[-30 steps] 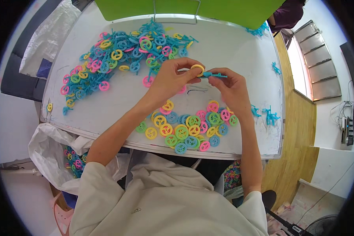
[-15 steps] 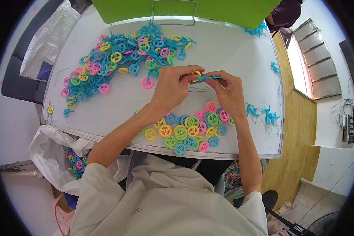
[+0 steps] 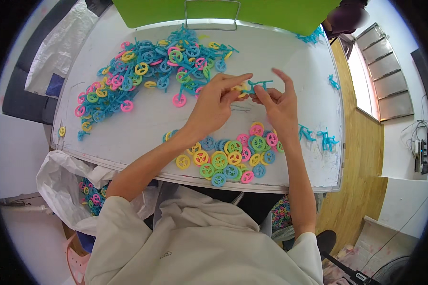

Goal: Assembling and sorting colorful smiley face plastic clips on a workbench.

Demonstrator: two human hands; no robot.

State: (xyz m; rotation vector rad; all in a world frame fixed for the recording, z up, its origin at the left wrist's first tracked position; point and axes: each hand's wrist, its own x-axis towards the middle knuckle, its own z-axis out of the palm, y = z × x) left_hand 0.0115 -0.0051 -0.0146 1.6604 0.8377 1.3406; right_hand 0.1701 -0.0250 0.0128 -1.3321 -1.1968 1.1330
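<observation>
Above the middle of the white table (image 3: pixel 128 149), my left hand (image 3: pixel 213 104) pinches a small yellow plastic wheel (image 3: pixel 241 89), its forefinger stretched over the top. Close beside it my right hand (image 3: pixel 281 107) grips a blue toy bicycle frame (image 3: pixel 260 85) between thumb and fingers, with one finger raised. The wheel sits at the frame's left end; whether the two are joined I cannot tell. Between my forearms lies a spread of loose wheels (image 3: pixel 218 161) in yellow, green, pink and blue.
Blue frames with coloured wheels form a large heap (image 3: pixel 147 66) at the far left. Bare blue frames (image 3: pixel 327 141) lie along the right side. A green board (image 3: pixel 261 14) stands at the back. A white sack (image 3: pixel 57 178) hangs open at the near left edge.
The blue frame has turned and now shows its side. My right forefinger has lifted off it, and my left forefinger has straightened over the yellow wheel.
</observation>
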